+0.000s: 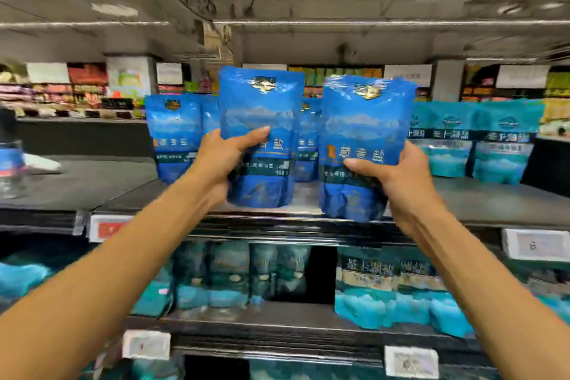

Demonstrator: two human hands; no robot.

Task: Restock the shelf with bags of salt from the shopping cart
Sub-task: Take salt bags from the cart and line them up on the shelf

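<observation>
2 blue salt bags held upright above the near edge of the top shelf [481, 203].

Left bag [262, 120] gripped low by left hand [220, 160], thumb across front; right bag [365, 133] gripped low by right hand [398, 176]. Behind, farther in: more blue salt bags [174, 136] standing at left, teal salt bags [475, 142] at right. Below: teal bags on lower shelf [388, 284], price tags [535, 244] on the rails.

We see both bare forearms reaching up and forward. Our left hand [220, 157] grips one blue salt bag [262, 120], thumb across its front; our right hand [398, 177] grips another blue salt bag [365, 133], thumb likewise in front.
</observation>
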